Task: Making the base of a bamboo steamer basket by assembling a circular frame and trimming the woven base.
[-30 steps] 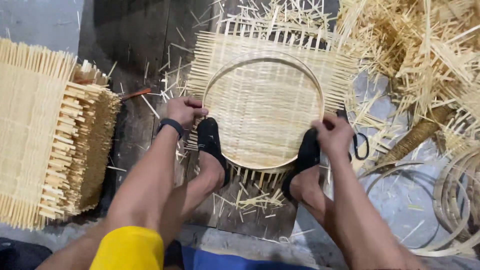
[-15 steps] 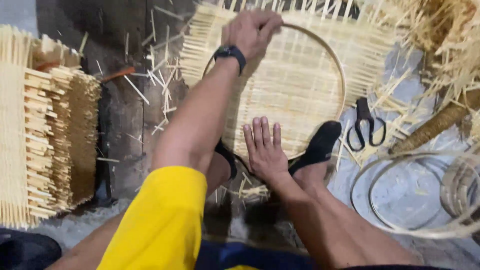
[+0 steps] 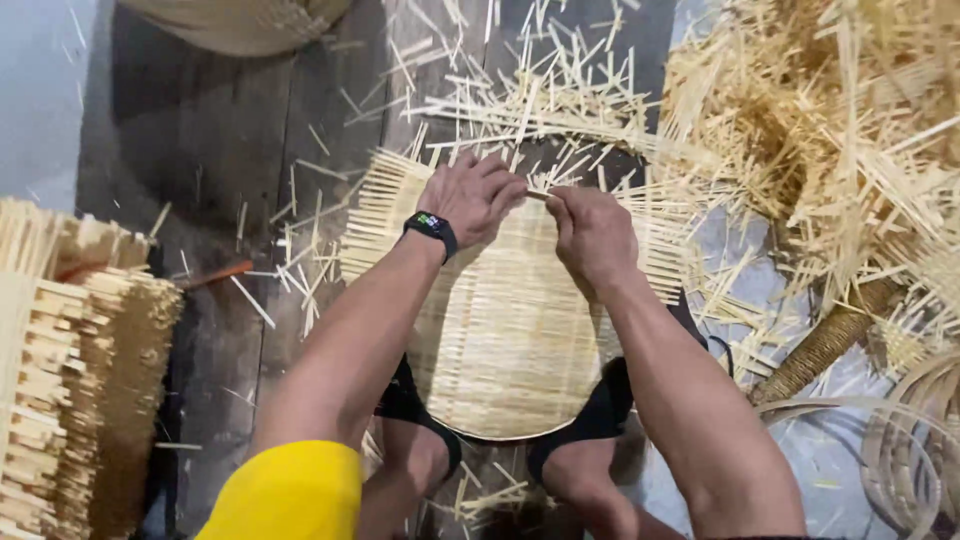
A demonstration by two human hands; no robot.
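A woven bamboo mat [image 3: 500,330] with a round rim hoop [image 3: 480,436] lies on the dark wooden floor, pinned at its near edge by my two feet in black sandals. My left hand [image 3: 470,198], with a black watch on its wrist, and my right hand [image 3: 592,235] meet at the mat's far edge. Both are closed on the far part of the rim there, fingertips nearly touching. Loose strip ends stick out around the mat.
A stack of woven bamboo mats [image 3: 70,370] stands at the left. A heap of bamboo offcuts [image 3: 830,130] fills the right and far side. Coiled bamboo hoops [image 3: 910,440] lie at the lower right. An orange-handled tool [image 3: 215,272] lies on the floor planks.
My right hand left the near part of the mat and joined my left hand at the far rim. The view has moved closer and forward.
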